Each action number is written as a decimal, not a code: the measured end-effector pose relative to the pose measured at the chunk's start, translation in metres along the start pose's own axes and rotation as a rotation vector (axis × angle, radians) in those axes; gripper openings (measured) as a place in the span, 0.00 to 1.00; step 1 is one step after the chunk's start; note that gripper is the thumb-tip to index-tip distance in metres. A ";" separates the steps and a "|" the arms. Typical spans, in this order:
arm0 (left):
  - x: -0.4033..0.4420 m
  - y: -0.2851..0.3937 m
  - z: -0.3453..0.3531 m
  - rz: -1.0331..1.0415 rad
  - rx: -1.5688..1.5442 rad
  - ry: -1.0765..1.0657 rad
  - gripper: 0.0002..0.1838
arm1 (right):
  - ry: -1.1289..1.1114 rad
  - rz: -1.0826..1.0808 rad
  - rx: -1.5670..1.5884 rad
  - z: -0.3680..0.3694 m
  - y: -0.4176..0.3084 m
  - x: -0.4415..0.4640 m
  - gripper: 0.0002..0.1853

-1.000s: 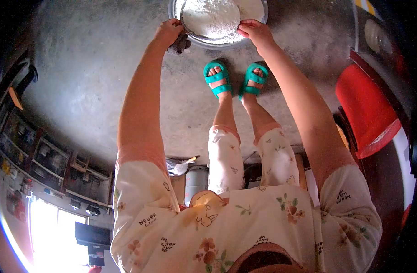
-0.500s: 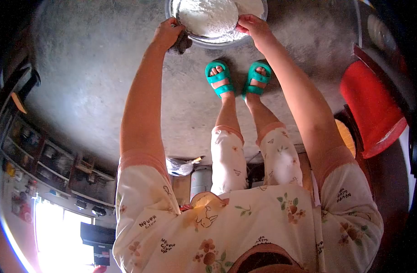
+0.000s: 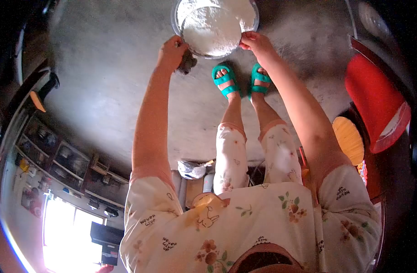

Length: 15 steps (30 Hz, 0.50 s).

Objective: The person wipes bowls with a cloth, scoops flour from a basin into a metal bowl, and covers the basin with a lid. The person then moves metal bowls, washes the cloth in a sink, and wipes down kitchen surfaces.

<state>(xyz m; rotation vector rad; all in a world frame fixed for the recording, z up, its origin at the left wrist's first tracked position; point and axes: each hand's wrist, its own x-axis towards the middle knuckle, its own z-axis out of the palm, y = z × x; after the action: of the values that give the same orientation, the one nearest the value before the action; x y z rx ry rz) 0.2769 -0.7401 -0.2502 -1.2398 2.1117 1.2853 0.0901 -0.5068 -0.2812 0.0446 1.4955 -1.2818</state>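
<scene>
My left hand (image 3: pixel 173 51) and my right hand (image 3: pixel 257 44) pinch opposite sides of a round, thin-rimmed sieve (image 3: pixel 209 57). White powder that looks like flour (image 3: pixel 213 34) fills much of it. Behind and below is a wider metal basin (image 3: pixel 257 17), with more white powder inside, cut off by the top of the view. The sieve's near edge reaches past the basin's near side. A dark brown lumpy thing (image 3: pixel 187 63), too unclear to name, hangs just beside my left fingers. Whether my left hand also grips it, I cannot tell.
My feet in green sandals (image 3: pixel 225 81) stand on the grey floor close to the basin. On the right are a red, bucket-like object (image 3: pixel 374 102) and a round yellow-brown board (image 3: pixel 348 140). A plastic bag (image 3: pixel 191 169) lies behind my legs. Shelves (image 3: pixel 69 159) line the left.
Both hands have drawn the sieve toward me, so its near side now sticks out beyond the basin. The view has also shifted slightly.
</scene>
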 end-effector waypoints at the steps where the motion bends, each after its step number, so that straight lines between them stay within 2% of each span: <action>1: -0.015 0.016 -0.006 -0.054 -0.028 -0.028 0.12 | 0.005 -0.018 0.008 0.001 -0.014 -0.013 0.07; 2: -0.036 0.047 -0.012 0.005 0.039 0.046 0.13 | -0.020 -0.013 0.000 -0.003 -0.019 -0.025 0.08; 5: -0.072 0.093 -0.025 0.023 0.047 0.043 0.12 | -0.019 -0.013 -0.069 -0.016 -0.044 -0.066 0.09; 7: -0.092 0.122 -0.027 0.057 0.003 0.045 0.11 | 0.123 0.008 0.075 -0.023 -0.063 -0.104 0.10; 9: -0.121 0.169 -0.032 0.007 0.038 -0.011 0.11 | 0.135 0.026 0.022 -0.044 -0.086 -0.142 0.10; 15: -0.171 0.294 -0.011 0.135 0.200 -0.046 0.12 | 0.264 -0.091 0.279 -0.106 -0.128 -0.238 0.10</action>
<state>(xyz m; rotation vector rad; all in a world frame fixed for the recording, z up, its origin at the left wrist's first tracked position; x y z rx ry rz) 0.1263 -0.6079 0.0255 -0.9910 2.2602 1.1107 0.0303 -0.3472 -0.0455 0.3430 1.5419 -1.5996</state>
